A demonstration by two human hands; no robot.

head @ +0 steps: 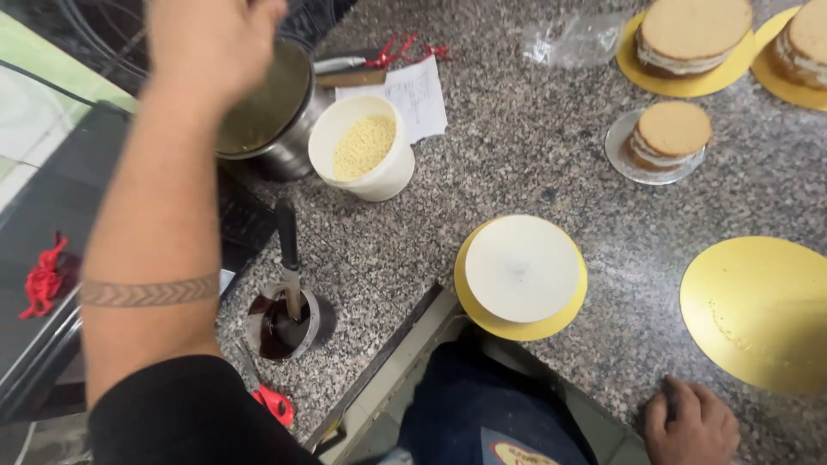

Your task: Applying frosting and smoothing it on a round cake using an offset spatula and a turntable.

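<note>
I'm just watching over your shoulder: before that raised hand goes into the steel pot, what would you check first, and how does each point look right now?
1. Left hand over the steel pot: ok, it hovers at the rim; whether its grip holds anything, cannot tell.
2. Right hand out of the way: ok, resting on the granite counter at the near edge, holding nothing.
3. White tub of pale crumbs clear of the pot: not ok, it sits right beside it and could be knocked.
4. Small cup of dark sauce with a knife standing in it: not ok, close under the forearm.
5. White-topped cake on its gold board: ok, apart from both hands.
</note>
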